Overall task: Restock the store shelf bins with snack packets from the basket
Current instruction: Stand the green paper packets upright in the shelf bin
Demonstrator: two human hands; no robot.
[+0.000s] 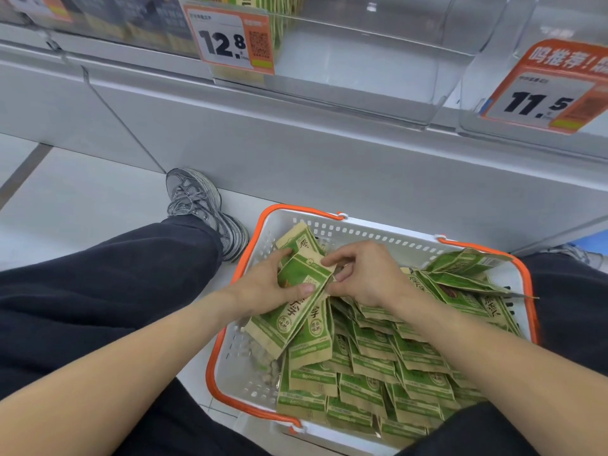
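Observation:
A white basket [362, 229] with orange handles stands on the floor between my legs, filled with several green and tan snack packets [378, 366]. My left hand [266, 287] grips a small stack of packets [292, 311] held over the basket's left side, thumb across the top one. My right hand [368, 274] pinches the upper edge of the same stack with curled fingers. Above, a clear shelf bin [362, 60] carries a 12.8 price tag [230, 37] and holds a few green packets at its back left.
A second clear bin [533, 44] at the right bears an orange 11.5 tag [546, 97]. The grey shelf base [296, 153] runs across the view. My left shoe [200, 205] rests by the basket. Dark packets fill the bins at top left.

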